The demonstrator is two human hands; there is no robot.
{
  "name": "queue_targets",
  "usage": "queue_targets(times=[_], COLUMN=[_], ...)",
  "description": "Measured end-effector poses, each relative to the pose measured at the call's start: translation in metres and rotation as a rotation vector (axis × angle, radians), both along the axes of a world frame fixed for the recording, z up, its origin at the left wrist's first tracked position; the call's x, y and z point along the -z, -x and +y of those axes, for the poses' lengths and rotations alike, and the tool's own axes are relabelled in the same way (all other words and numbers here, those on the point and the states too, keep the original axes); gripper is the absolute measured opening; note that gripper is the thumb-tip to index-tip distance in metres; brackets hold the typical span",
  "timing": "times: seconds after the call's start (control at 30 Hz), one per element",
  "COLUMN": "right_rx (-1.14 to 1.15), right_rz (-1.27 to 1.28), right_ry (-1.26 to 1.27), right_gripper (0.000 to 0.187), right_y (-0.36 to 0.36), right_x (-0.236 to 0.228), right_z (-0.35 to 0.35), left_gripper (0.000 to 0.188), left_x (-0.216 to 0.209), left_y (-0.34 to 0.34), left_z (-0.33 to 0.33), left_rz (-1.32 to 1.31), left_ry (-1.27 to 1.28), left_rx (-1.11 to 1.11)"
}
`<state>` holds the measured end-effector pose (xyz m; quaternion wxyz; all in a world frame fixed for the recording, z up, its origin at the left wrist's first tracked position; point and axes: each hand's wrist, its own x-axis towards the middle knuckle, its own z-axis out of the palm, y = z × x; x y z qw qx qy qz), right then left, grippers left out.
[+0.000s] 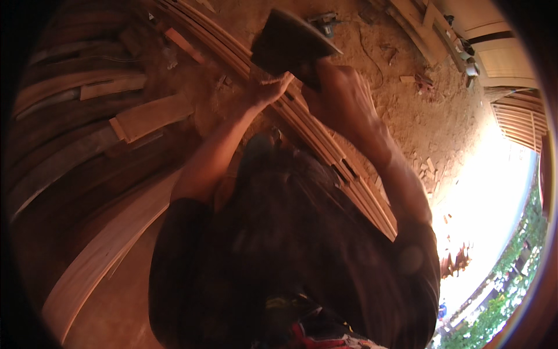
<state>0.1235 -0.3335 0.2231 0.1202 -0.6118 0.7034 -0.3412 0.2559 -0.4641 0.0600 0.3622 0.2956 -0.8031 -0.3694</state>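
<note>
Long reddish-brown wood strips (314, 135) lie side by side in a diagonal bundle, with dark slots cut into them. Over them my right hand (343, 96) is closed round the grip of a dark tool (285, 43) with a broad, blocky head, which looks like a mallet. The head is raised near the camera and covers part of the strips. Just left of it my left hand (268, 92) is closed, thumb toward the tool. Whatever its fingers hold is hidden by the hand and the shade.
Stacked boards (87, 134) fill the left side, and a long curved plank (110, 244) runs toward the lower left. On the dusty ground (407, 128) lie wood scraps and a corded power tool (325, 23). Pale panels (500, 52) stand at upper right, near bright daylight.
</note>
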Motion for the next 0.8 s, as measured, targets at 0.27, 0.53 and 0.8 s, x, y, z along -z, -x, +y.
queue_targets(times=[0.27,0.53,0.8], right_rx=[-0.006,0.068,0.066], right_rz=[0.155,-0.111,-0.079], right_ry=[-0.228,-0.142,-0.37], right_gripper=[0.024,0.046,0.035], right_y=[-0.012,-0.021,0.011], right_x=[0.035,-0.008,0.058], right_z=[0.009,0.022,0.051], left_gripper=[0.017,0.018,0.017], left_x=[0.06,-0.009,0.038], left_y=[0.001,-0.019,-0.006], left_z=[-0.013,0.006,-0.007], left_rz=[-0.093,-0.193,0.123], left_ry=[0.173,-0.007,-0.14], left_rx=[-0.019,0.268,-0.012])
